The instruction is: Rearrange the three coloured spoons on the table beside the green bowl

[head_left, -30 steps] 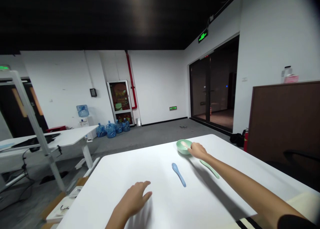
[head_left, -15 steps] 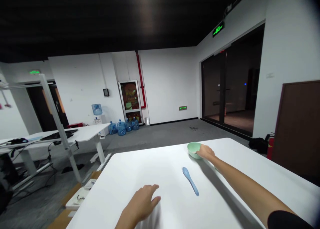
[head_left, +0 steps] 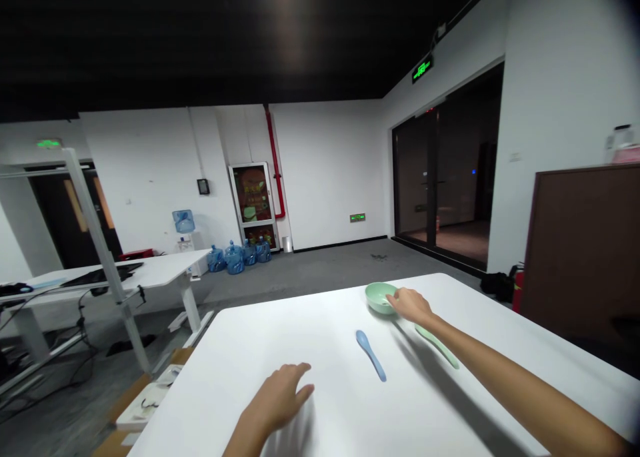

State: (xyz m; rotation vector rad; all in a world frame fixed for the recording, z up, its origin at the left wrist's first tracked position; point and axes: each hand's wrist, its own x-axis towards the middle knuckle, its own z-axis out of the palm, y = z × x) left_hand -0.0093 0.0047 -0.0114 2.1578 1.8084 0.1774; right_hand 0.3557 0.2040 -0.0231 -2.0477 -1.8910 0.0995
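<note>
A pale green bowl stands near the far edge of the white table. My right hand reaches out to it, fingers curled on its right rim. A green spoon lies on the table, partly under my right forearm. A blue spoon lies in the middle, between my two arms. My left hand rests flat on the table close to me, fingers stretched out, holding nothing.
Left of the table, a cardboard box sits on the floor. Farther left is a second white desk with cables. Several blue water bottles line the back wall. A brown cabinet stands at the right.
The view swung right and then partly back. My right hand stays at the bowl's rim and my left hand stays flat on the table.
</note>
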